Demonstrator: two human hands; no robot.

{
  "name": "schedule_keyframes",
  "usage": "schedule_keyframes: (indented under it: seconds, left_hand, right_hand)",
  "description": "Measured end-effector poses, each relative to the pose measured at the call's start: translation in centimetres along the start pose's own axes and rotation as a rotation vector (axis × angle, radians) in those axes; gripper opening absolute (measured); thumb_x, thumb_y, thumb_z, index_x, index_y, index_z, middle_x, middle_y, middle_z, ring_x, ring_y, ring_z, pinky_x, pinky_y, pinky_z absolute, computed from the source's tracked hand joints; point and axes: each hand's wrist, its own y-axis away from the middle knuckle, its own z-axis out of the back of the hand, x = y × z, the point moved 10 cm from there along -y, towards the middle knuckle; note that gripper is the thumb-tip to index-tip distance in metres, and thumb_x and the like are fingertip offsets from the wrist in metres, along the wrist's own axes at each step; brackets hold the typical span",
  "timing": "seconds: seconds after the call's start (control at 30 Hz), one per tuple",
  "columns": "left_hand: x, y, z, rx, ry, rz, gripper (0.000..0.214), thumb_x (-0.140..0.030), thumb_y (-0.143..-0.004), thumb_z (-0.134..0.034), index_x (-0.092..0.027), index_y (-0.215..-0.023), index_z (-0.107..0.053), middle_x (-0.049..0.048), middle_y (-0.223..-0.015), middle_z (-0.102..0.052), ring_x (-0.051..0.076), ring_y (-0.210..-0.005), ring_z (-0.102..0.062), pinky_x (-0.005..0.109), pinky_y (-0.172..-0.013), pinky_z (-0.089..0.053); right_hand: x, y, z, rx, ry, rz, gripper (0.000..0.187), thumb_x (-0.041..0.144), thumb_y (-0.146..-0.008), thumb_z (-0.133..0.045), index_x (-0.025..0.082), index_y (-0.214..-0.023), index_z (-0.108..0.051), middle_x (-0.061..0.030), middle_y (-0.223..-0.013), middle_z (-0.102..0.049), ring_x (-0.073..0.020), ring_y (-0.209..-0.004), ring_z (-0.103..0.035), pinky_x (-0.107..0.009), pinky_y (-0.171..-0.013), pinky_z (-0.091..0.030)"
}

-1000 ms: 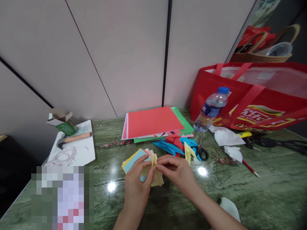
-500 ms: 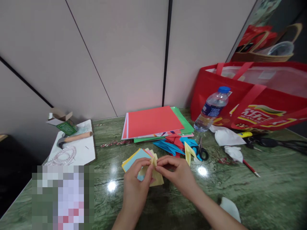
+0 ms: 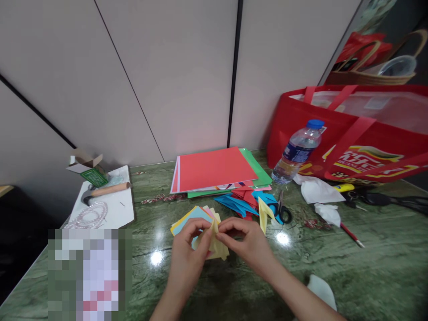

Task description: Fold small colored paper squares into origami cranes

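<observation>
Between my two hands is a folded piece of pale yellow paper (image 3: 214, 232), pinched at its upper part. My left hand (image 3: 191, 245) grips its left side between thumb and fingers. On the other side my right hand (image 3: 245, 238) pinches it with thumb and forefinger. Beneath them lies a small stack of coloured paper squares (image 3: 197, 217), light blue uppermost, partly hidden by the hands. A yellow folded paper piece (image 3: 265, 214) stands just right of my right hand, beside blue folded papers (image 3: 236, 204) and black-handled scissors (image 3: 283, 213).
Large coloured sheets (image 3: 214, 167) lie by the wall. At right are a water bottle (image 3: 299, 149), a red bag (image 3: 351, 129), crumpled tissue (image 3: 319, 191) and a red pen (image 3: 352, 235). A hammer (image 3: 107, 191), bead strings (image 3: 90, 216) and a small green box (image 3: 93, 176) are at left.
The yellow paper between my hands now shows a taller, more upright fold, and its lower part hangs wider. Both hands stay nearly in place; the view has shifted slightly.
</observation>
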Motion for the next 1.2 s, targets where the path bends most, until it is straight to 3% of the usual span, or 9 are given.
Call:
schedule_keyframes:
  seconds: [0.27,0.47,0.6,0.7,0.9,1.07,1.2]
  left_hand:
    - [1.3,-0.3,0.2,0.001,0.253,0.118,0.020,-0.025,-0.068,-0.068,-0.016,-0.086,-0.065,0.0029,-0.075,-0.068,0.014,-0.070,-0.060,0.022,-0.063,-0.046]
    - [2.2,-0.2,0.3,-0.029,0.295,0.218,0.030,-0.025,-0.062,-0.072,-0.016,-0.090,-0.066,0.0026,-0.075,-0.069,0.014,-0.069,-0.060,0.022,-0.064,-0.046]
    - [2.6,0.1,-1.1,0.109,0.233,0.289,0.022,-0.033,-0.067,-0.069,-0.014,-0.077,-0.067,0.0016,-0.068,-0.065,0.012,-0.064,-0.056,0.020,-0.058,-0.043]
    - [3.1,0.4,-1.6,0.176,0.159,0.334,0.029,-0.040,-0.064,-0.069,-0.012,-0.063,-0.064,-0.0010,-0.056,-0.057,0.008,-0.051,-0.046,0.018,-0.047,-0.034]
    - [4.4,1.3,-2.6,0.313,0.166,0.467,0.041,-0.048,-0.058,-0.071,-0.008,-0.064,-0.064,0.0022,-0.056,-0.057,0.009,-0.048,-0.043,0.020,-0.046,-0.030]
    - [4.2,1.6,-3.2,0.377,0.071,0.462,0.041,-0.050,-0.057,-0.069,-0.010,-0.054,-0.060,-0.0009,-0.049,-0.049,0.008,-0.044,-0.038,0.020,-0.042,-0.023]
    - [3.6,1.9,-4.0,0.431,-0.055,0.390,0.041,-0.050,-0.061,-0.064,-0.013,-0.048,-0.051,-0.0049,-0.045,-0.037,0.007,-0.044,-0.029,0.020,-0.042,-0.017]
  right_hand:
    - [-1.5,0.0,-0.2,0.007,-0.205,-0.157,0.012,0.025,-0.062,-0.069,0.017,-0.068,-0.062,-0.0011,-0.067,-0.064,-0.0138,-0.062,-0.058,-0.025,-0.059,-0.047]
    - [-1.2,-0.1,-0.3,0.023,-0.279,-0.125,0.011,0.020,-0.062,-0.070,0.018,-0.065,-0.059,0.0027,-0.063,-0.058,-0.0107,-0.059,-0.054,-0.022,-0.056,-0.044]
    - [-0.9,-0.1,-0.6,0.071,-0.282,-0.097,0.011,0.019,-0.065,-0.067,0.019,-0.076,-0.068,-0.0007,-0.075,-0.061,-0.0125,-0.066,-0.056,-0.025,-0.060,-0.045]
    - [-0.6,-0.1,-0.6,0.089,-0.309,-0.069,0.015,0.018,-0.064,-0.069,0.021,-0.079,-0.070,-0.0013,-0.082,-0.059,-0.0137,-0.071,-0.057,-0.025,-0.061,-0.045]
    - [-0.9,-0.2,-1.1,0.142,-0.325,-0.113,0.010,0.025,-0.069,-0.067,0.019,-0.077,-0.067,-0.0007,-0.075,-0.060,-0.0115,-0.064,-0.054,-0.023,-0.056,-0.045]
    - [-1.1,-0.3,-1.2,0.133,-0.381,-0.177,0.026,0.034,-0.068,-0.068,0.019,-0.087,-0.058,0.0015,-0.070,-0.057,-0.0116,-0.062,-0.053,-0.022,-0.051,-0.043]
    - [-0.8,-0.2,-1.5,0.197,-0.199,-0.139,0.022,0.036,-0.071,-0.065,0.016,-0.065,-0.059,0.0012,-0.061,-0.056,-0.0105,-0.058,-0.049,-0.023,-0.054,-0.040]
